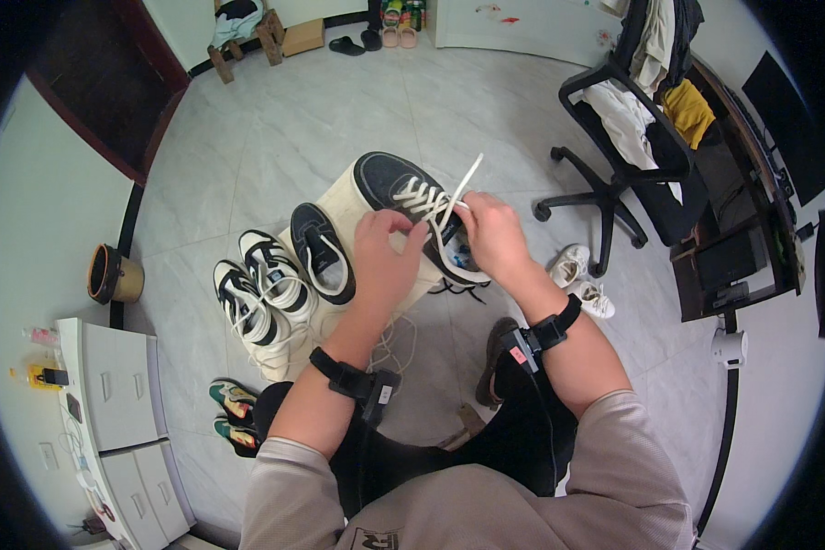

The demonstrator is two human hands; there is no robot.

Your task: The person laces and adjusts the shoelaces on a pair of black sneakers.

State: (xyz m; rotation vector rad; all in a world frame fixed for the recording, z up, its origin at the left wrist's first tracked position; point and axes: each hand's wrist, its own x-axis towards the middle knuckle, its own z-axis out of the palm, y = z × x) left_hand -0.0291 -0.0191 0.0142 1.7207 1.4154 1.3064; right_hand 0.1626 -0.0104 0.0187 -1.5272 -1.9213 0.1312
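Note:
A dark sneaker (390, 177) with a pale sole edge lies ahead of me, its toe pointing to the far left. White shoelace (423, 199) crosses its eyelets, and one loose end sticks up beyond the tongue. My right hand (491, 230) pinches the lace beside the shoe's opening. At the near side of the lacing is my left hand (387, 258), with thumb and index fingertips close to the lace; whether they grip it is unclear. Inside the opening, something blue and white shows. A matching dark shoe (314, 227), without visible laces, stands left of my left hand.
The shoes rest over a cream-coloured low surface (337, 196). Black-and-white sneakers (275, 265) with loose laces stand at left, colourful shoes (234, 399) nearer me. White shoes (570, 265) lie right, by a wheeled office chair (608, 199). A bin (127, 278) stands along the left wall.

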